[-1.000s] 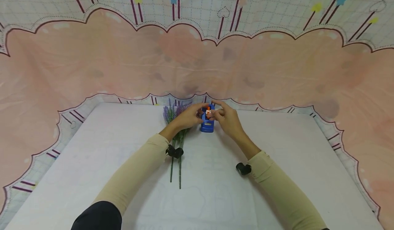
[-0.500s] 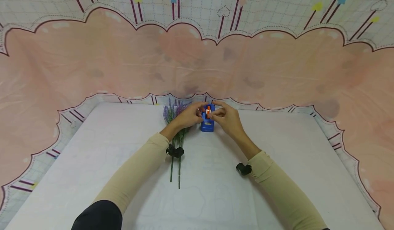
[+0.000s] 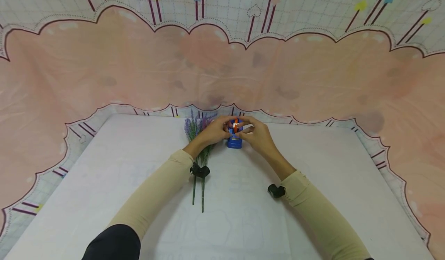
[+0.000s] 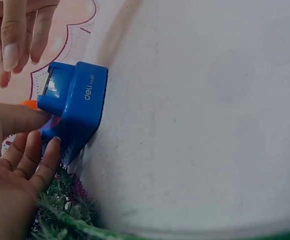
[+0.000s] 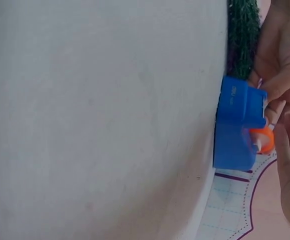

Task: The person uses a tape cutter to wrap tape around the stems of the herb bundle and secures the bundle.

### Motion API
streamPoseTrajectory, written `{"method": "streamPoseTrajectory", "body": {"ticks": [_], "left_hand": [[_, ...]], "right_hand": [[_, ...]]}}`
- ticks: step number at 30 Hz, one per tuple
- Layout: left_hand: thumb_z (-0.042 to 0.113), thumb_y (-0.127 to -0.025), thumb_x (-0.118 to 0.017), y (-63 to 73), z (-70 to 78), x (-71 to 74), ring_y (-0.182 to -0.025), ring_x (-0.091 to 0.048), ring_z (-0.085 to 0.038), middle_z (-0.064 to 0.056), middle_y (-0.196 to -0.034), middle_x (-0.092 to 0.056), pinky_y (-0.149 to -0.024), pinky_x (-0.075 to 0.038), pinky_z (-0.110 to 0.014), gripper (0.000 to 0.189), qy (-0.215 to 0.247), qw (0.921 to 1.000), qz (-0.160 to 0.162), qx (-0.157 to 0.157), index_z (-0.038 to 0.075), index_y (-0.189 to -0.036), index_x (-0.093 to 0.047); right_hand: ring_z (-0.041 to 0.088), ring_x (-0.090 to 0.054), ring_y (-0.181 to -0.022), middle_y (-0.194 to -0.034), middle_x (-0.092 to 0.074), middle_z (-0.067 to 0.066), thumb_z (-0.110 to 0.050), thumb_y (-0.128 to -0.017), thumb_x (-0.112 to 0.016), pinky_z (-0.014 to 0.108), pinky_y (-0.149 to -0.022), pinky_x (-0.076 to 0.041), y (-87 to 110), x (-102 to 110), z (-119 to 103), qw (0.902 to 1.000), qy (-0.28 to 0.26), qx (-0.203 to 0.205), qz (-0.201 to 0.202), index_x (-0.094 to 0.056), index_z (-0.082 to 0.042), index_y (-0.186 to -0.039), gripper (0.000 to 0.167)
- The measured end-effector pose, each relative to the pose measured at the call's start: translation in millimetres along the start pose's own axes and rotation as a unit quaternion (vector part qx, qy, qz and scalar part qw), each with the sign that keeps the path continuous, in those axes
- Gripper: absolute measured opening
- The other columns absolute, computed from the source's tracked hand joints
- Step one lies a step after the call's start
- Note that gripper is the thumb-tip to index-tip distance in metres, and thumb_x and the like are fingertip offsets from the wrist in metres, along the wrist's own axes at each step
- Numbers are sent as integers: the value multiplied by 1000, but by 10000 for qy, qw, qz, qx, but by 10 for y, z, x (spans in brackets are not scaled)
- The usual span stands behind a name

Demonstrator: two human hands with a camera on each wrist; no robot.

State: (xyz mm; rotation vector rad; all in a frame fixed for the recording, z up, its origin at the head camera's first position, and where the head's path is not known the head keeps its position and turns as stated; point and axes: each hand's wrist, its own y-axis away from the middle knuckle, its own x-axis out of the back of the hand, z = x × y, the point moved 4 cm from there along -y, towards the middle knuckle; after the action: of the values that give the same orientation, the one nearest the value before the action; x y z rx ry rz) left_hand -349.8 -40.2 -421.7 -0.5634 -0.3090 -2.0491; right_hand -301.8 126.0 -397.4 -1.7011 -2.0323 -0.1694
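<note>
A blue tape dispenser marked "deli" stands near the far edge of the white table. An orange wheel shows in its slot. My left hand is at its left side; in the left wrist view the thumb reaches behind the cutter end while extended fingers rest along the blue body. On the other side is my right hand, its index finger arched over the far end and its thumb near the slot. From the right wrist view, the right fingers look extended and apart from the body.
Two purple lavender stems lie left of the dispenser, partly under my left hand and wrist. A scalloped, peach-coloured cloth hangs behind the table. Black wrist cameras sit on both sleeves.
My fingers have shifted slightly around the orange wheel, and the right index finger now reaches closer to the left one over the dispenser. The dispenser and stems stay in place.
</note>
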Motion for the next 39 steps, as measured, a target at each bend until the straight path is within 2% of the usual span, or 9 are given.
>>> {"method": "streamPoseTrajectory", "body": {"ticks": [4, 9, 11, 19, 25, 29, 34, 36, 39], "left_hand": [[-10, -92, -65, 2, 4, 0, -87, -51, -20, -12, -116, -47, -68, -46, -28, 70, 7, 10000, 50, -23, 13, -154, -44], [-10, -91, -65, 6, 18, 6, -89, -52, -20, -12, -117, -49, -71, -46, -29, 71, -79, 9999, 79, -44, 12, -154, -44], [-10, -91, -65, 8, 20, 6, -90, -52, -20, -12, -117, -49, -72, -47, -29, 71, -93, 9999, 72, -42, 12, -154, -43], [-10, -91, -66, 10, 21, -2, -90, -52, -20, -12, -118, -48, -71, -46, -28, 71, -1, 10000, 93, 20, 12, -155, -43], [-11, -91, -65, 6, -2, -4, -89, -51, -20, -11, -117, -47, -70, -46, -28, 73, -53, 10000, 56, -6, 12, -156, -41], [-11, -91, -65, 8, -11, 1, -89, -50, -20, -11, -116, -47, -70, -45, -28, 72, -104, 9999, 77, -7, 12, -156, -41], [-10, -92, -65, 12, -20, -6, -89, -51, -20, -12, -116, -47, -71, -46, -28, 72, -96, 9999, 56, 37, 13, -156, -41], [-9, -92, -65, 13, -21, -10, -88, -50, -20, -12, -116, -47, -71, -46, -28, 72, -74, 9999, 45, 51, 14, -156, -41], [-10, -92, -65, 10, -21, -11, -87, -50, -20, -13, -116, -47, -72, -46, -28, 72, -91, 9999, 44, 40, 13, -156, -41]], "right_hand": [[27, -73, -94, -115, -67, 15, -5, -90, -77, 25, -67, -54, 8, -3, 3, 10000, 13, -4, 16, -60, -9, -139, 52], [30, -74, -94, -105, -73, 17, -13, -100, -66, 42, -77, -61, -8, 5, 34, 9997, -152, 40, 177, -61, -6, -138, 39], [32, -74, -95, -102, -75, 18, -11, -101, -63, 45, -80, -60, -18, 11, 46, 9993, -303, 45, 230, -61, -4, -137, 36], [28, -75, -90, -101, -75, 15, -3, -91, -74, 25, -74, -58, -12, 16, 34, 9996, -174, -12, 203, -63, -5, -135, 45], [26, -74, -91, -107, -73, 15, 0, -90, -75, 22, -69, -55, -6, 7, 28, 9995, -214, -120, 214, -62, -8, -137, 49], [30, -74, -94, -108, -73, 16, -7, -94, -72, 34, -79, -59, -8, 8, 14, 9991, -290, -148, 255, -63, -9, -137, 44], [27, -69, -111, -101, -76, 14, -21, -101, -65, 48, -101, -51, -21, 20, 31, 9989, -24, -25, 465, -65, -10, -134, 34], [25, -69, -113, -99, -77, 11, -25, -102, -64, 48, -103, -50, -30, 20, 40, 9987, -6, 20, 500, -64, -9, -134, 35], [25, -71, -108, -101, -77, 8, -26, -102, -64, 45, -98, -53, -46, 9, 46, 9988, -78, 180, 441, -62, -6, -135, 39]]}}
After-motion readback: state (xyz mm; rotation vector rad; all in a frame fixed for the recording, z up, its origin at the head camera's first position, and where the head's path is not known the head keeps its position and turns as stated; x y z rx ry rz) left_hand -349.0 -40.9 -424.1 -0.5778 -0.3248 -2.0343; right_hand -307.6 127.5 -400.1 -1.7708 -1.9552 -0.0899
